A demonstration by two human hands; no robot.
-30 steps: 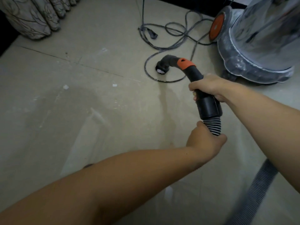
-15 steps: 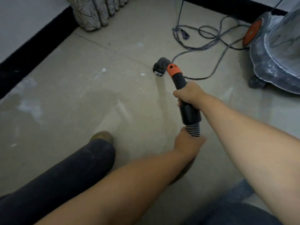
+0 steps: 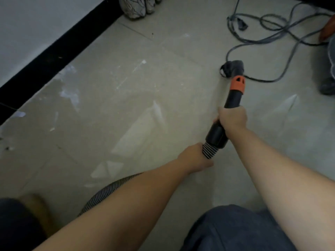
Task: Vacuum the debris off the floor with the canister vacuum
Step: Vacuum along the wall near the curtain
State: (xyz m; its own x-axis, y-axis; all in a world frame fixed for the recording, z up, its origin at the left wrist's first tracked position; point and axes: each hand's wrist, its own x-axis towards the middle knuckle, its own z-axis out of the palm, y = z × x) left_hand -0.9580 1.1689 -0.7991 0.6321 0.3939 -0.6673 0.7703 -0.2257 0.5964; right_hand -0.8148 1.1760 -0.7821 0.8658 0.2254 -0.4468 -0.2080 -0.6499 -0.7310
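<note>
1. The right hand (image 3: pixel 233 119) is wrapped round the black wand (image 3: pixel 233 98), fingers curled tight below the orange collar (image 3: pixel 238 84).
2. The left hand (image 3: pixel 194 159) grips the ribbed hose (image 3: pixel 208 151) just behind the wand's cuff; its fingers curl underneath, mostly hidden.
3. The nozzle (image 3: pixel 233 68) sits low over the floor (image 3: pixel 163 105), beside a loop of the cord (image 3: pixel 272 40) near the floor's far right.
4. White debris (image 3: pixel 143 61) lies scattered well left of the nozzle, towards the black skirting (image 3: pixel 54 57).
5. The wand looks stiff and light, good to steer from its middle; the hose is likely soft and springy, so it needs holding close to the cuff.
6. The cord could be sucked in.
</note>
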